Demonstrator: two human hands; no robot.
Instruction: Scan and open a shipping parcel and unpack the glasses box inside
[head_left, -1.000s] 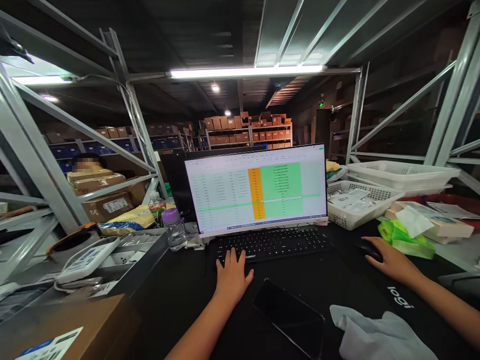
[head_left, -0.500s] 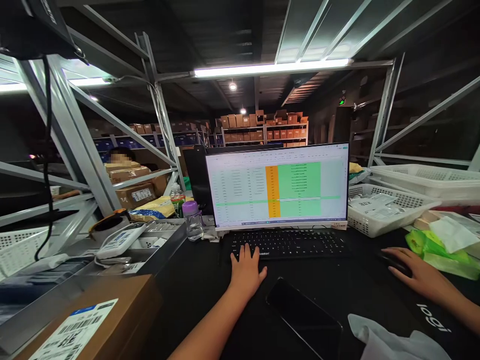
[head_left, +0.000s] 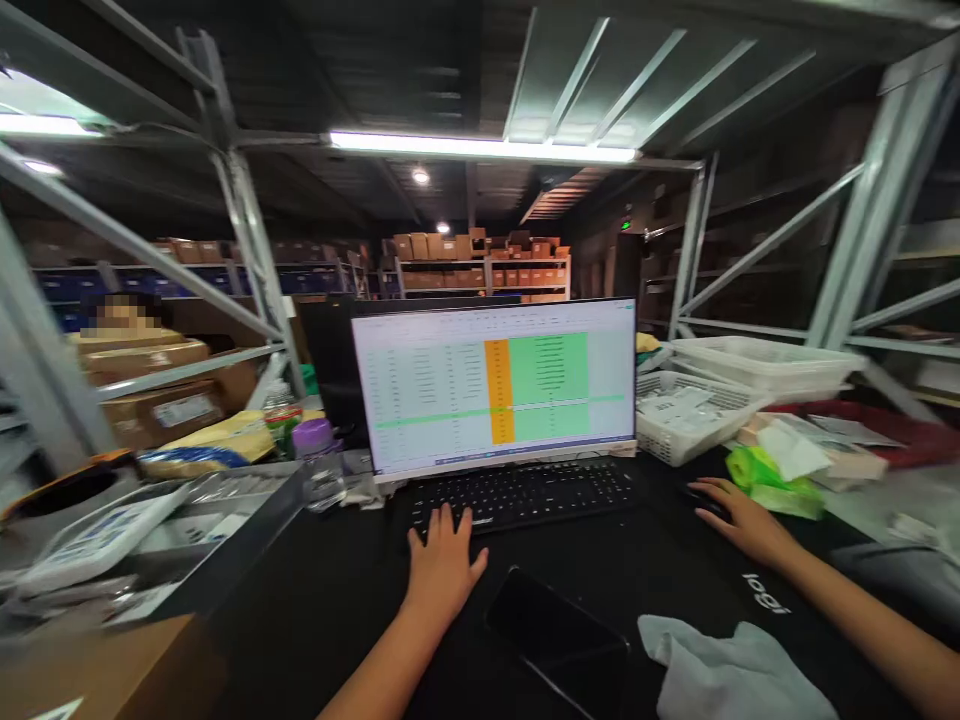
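Note:
My left hand (head_left: 442,562) rests with spread fingers on the left end of the black keyboard (head_left: 525,492), fingertips on the keys. Off to the right, my right hand (head_left: 748,522) lies over a dark computer mouse (head_left: 711,504), its fingers curved along it. Behind the keyboard stands a monitor (head_left: 427,420) with a spreadsheet, one column orange and another green. A dark smartphone (head_left: 559,640) lies face up between my forearms. Near my right forearm is a crumpled pale grey cloth (head_left: 724,665).
At left are a purple-capped bottle (head_left: 321,470), a grey tray (head_left: 262,510) of packets and a cardboard box (head_left: 112,660). White baskets (head_left: 694,410) and a green packet (head_left: 776,485) stand at right. Metal shelf posts (head_left: 244,220) frame the desk. A person (head_left: 124,312) is behind boxes.
My view has turned to the right, so the desk things appear further left. My left hand stays on the keyboard and my right hand on the mouse.

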